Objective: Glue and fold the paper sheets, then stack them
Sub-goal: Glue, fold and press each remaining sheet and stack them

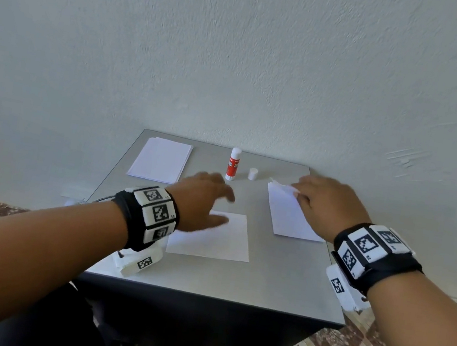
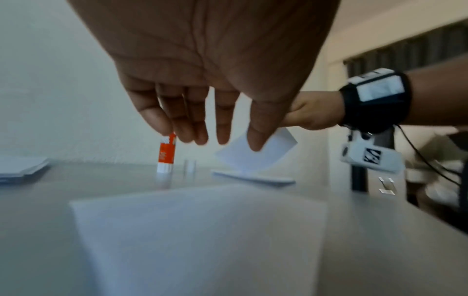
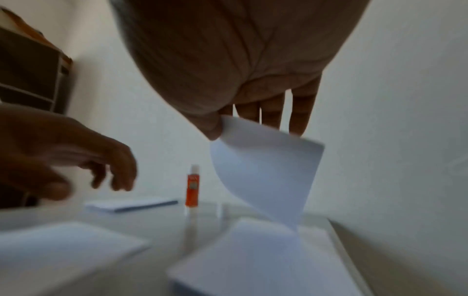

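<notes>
A single white sheet (image 1: 217, 239) (image 2: 197, 230) lies flat at the table's front middle. My left hand (image 1: 211, 197) (image 2: 202, 138) hovers over its far edge with fingers straight and holds nothing. My right hand (image 1: 307, 193) (image 3: 253, 128) pinches the far end of the top sheet (image 3: 266, 176) (image 2: 255, 154) of the right stack (image 1: 289, 214) (image 3: 253, 260), curling it up off the pile. The red and white glue stick (image 1: 233, 165) (image 2: 167, 154) (image 3: 193, 190) stands uncapped at the back middle. Its white cap (image 1: 253, 174) stands beside it.
A stack of white papers (image 1: 161, 159) (image 2: 20, 168) (image 3: 131, 204) lies at the back left of the grey table (image 1: 278, 287). A pale wall rises right behind the table. A patterned floor shows around the table edges.
</notes>
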